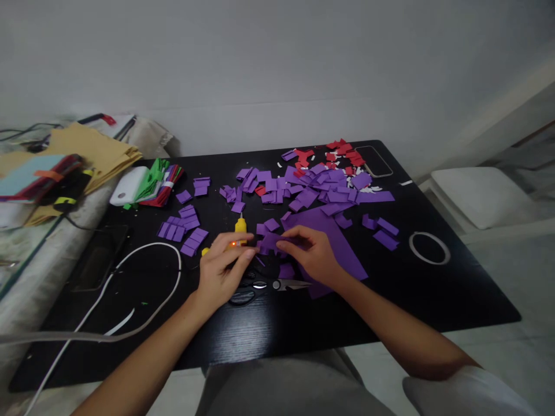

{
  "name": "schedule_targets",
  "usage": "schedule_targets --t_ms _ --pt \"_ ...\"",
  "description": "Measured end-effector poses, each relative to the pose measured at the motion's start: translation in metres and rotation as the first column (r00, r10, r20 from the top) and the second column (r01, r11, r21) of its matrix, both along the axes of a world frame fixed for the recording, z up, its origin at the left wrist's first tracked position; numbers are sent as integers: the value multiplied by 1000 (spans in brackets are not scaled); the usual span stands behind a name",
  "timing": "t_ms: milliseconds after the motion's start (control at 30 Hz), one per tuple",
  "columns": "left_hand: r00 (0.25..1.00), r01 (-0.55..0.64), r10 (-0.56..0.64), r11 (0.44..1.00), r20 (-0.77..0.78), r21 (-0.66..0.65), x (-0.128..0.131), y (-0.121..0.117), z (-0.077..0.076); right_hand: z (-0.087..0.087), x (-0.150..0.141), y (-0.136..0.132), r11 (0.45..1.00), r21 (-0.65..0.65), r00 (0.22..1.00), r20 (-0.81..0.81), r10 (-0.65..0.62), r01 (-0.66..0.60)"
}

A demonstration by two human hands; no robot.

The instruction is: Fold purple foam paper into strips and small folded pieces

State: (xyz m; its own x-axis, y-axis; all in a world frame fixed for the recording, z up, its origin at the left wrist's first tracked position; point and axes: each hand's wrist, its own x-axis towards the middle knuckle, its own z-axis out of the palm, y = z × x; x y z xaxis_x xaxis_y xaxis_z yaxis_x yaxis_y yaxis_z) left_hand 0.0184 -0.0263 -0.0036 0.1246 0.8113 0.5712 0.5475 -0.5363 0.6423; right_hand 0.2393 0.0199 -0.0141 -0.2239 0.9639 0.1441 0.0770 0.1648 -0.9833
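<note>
My right hand (315,254) pinches a small piece of purple paper (272,241) between thumb and fingers. To its left, my left hand (222,270) reaches toward that piece with thumb and index finger apart. Behind and partly under the left hand is a yellow glue gun (241,226) with a small orange light; its nozzle points away from me. A large purple sheet (336,240) lies beneath the right hand. Scissors (292,284) with black handles lie just in front of the hands. Several folded purple pieces (171,229) sit to the left of the glue gun.
The black table (243,341) carries a heap of purple pieces (329,179), with red pieces (346,149) behind. A white cable (180,268) loops at left. A ring (429,233) lies at right. A phone-shaped frame (392,173) and bundled green strips (155,180) are farther back.
</note>
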Motion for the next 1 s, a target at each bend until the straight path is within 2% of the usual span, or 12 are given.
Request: schedule_targets --t_ms 100,200,333,400,467,533,600,833,1000 --pt "997 -55 57 997 60 -48 4 -1 -3 0 -1 -3 997 42 996 63 55 -58" --pt "998 24 -19 996 55 -86 7 -2 -6 1 0 -5 988 101 989 102 108 -118" --pt "995 94 -94 995 -16 -26 10 -3 -6 3 1 -6 969 172 978 136 157 -179" --pt "995 93 -94 995 -21 -19 11 -3 -5 4 0 -6 977 131 984 92 156 -167" --pt "995 88 -89 995 -38 -36 11 -4 -5 4 0 -5 990 26 990 -13 140 -139" --pt "994 93 -97 993 -53 -68 12 -5 -5 3 -1 -4 988 -78 985 -119 122 -131" --pt "991 113 -119 988 -56 -102 12 -6 -5 1 -2 -4 982 -123 978 -167 124 -145" --pt "988 132 -142 979 -54 -155 10 -6 -5 -9 -5 -13 989 -49 990 -26 138 -139" --pt "994 92 -100 985 -53 -144 9 -5 -6 -12 -6 -11 987 -75 988 -77 134 -140"
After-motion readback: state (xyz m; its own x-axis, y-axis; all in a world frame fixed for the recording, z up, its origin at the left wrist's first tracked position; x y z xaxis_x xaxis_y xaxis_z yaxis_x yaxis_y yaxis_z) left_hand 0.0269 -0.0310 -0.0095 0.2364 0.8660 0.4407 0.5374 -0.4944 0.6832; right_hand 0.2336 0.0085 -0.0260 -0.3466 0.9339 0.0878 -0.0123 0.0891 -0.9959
